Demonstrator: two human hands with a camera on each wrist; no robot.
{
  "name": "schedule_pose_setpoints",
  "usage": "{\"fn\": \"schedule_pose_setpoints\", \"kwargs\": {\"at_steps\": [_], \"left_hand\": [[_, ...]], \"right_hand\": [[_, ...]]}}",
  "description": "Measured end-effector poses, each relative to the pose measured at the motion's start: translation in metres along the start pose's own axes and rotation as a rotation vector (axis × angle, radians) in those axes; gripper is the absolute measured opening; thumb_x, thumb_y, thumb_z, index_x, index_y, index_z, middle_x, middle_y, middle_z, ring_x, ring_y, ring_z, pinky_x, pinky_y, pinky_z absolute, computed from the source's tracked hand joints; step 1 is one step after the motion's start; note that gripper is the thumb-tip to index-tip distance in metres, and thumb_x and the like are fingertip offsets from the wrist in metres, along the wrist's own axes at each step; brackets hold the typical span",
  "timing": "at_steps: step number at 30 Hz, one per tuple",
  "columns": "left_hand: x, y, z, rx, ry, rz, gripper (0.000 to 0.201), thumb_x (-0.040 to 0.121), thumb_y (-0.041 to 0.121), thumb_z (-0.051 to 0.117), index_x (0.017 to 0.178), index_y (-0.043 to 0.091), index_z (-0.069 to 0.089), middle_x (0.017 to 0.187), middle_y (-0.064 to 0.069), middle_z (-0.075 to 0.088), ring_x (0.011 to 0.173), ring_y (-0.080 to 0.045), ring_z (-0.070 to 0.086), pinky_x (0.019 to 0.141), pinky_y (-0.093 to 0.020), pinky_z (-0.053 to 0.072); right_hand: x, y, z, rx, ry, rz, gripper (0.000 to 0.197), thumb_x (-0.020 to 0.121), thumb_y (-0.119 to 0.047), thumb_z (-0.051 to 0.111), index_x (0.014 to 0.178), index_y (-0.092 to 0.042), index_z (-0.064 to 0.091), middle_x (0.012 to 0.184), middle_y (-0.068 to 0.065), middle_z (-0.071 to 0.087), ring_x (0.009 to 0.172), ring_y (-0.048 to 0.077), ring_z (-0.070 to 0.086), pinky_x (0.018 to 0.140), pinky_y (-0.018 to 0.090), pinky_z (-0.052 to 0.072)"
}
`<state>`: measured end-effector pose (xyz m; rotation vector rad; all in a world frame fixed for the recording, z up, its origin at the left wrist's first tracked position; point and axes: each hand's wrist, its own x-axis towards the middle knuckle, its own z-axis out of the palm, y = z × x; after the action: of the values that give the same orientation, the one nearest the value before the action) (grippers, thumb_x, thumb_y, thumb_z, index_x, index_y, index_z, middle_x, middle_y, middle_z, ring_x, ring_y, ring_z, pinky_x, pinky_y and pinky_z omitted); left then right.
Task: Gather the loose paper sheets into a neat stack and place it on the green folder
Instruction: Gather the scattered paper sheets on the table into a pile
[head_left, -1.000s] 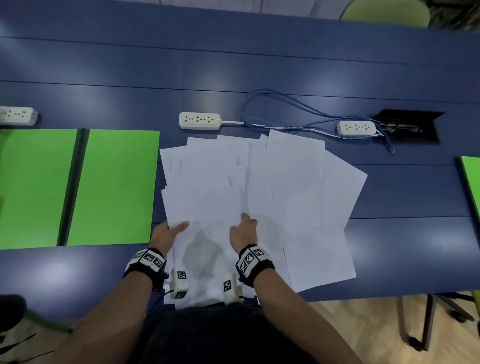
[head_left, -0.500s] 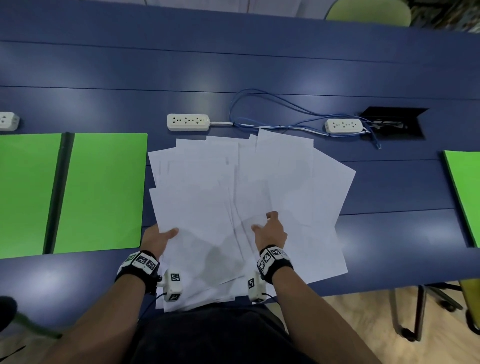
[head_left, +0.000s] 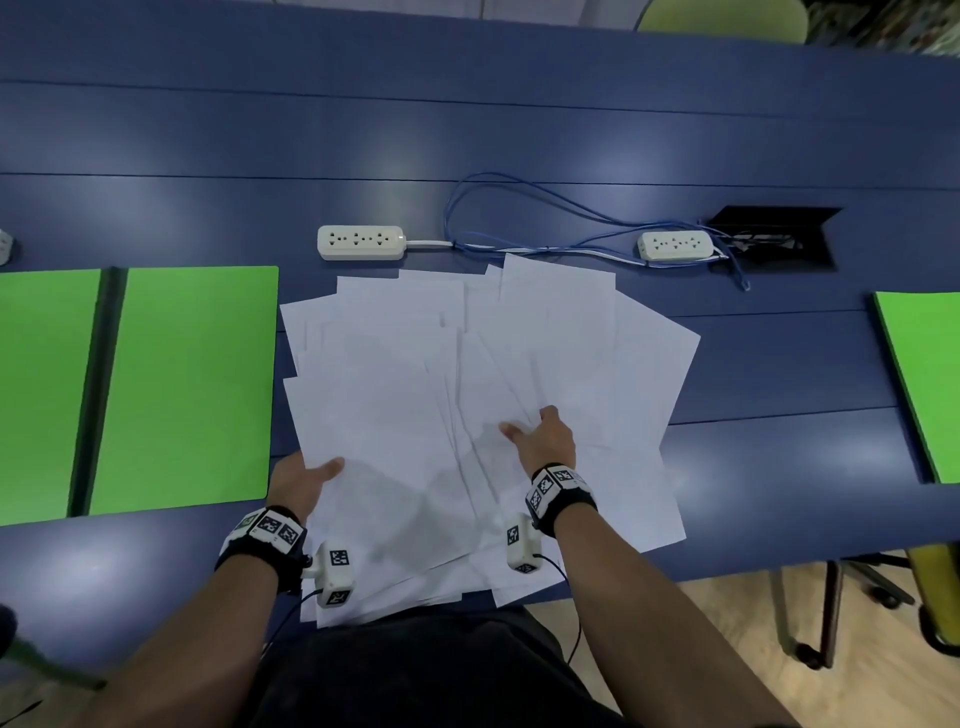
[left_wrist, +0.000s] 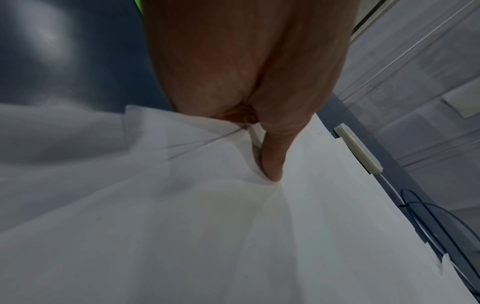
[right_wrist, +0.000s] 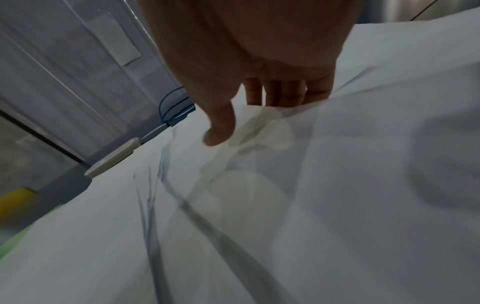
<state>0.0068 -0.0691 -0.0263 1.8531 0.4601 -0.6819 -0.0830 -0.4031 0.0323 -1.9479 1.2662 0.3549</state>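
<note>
Several loose white paper sheets (head_left: 467, 395) lie fanned out on the blue table, some hanging over its near edge. My left hand (head_left: 314, 475) grips the fan's left edge, thumb on top (left_wrist: 271, 164) and fingers hidden beneath. My right hand (head_left: 530, 423) is right of the middle of the pile. Its thumb rests on top (right_wrist: 218, 133), and its fingers are slid under a lifted sheet, showing faintly through the paper. An open green folder (head_left: 187, 384) lies flat just left of the sheets.
Behind the sheets are two white power strips (head_left: 361, 242) (head_left: 675, 245), looped blue cables (head_left: 519, 208) and an open black cable hatch (head_left: 774, 239). Another green folder (head_left: 924, 384) lies at the far right. A chair base (head_left: 831, 623) stands below the table's near edge.
My right hand has moved from the middle of the pile to the right and slipped its fingers under sheets. The left hand keeps its hold at the left edge.
</note>
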Motion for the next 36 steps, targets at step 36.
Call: {"fn": "schedule_pose_setpoints", "kwargs": {"at_steps": [36], "left_hand": [[0.007,-0.003,-0.005,0.154,-0.006,0.045,0.044,0.087,0.027,0.078,0.122,0.004,0.066,0.122,-0.018,0.07,0.11,-0.037,0.065,0.099,-0.053,0.051]], "right_hand": [[0.045,-0.017,-0.039,0.024,0.027,0.031,0.015,0.085,-0.01,0.069,0.095,-0.001,0.062,0.085,0.002,0.058,0.088,0.023,0.061,0.075,0.033,0.053]]}}
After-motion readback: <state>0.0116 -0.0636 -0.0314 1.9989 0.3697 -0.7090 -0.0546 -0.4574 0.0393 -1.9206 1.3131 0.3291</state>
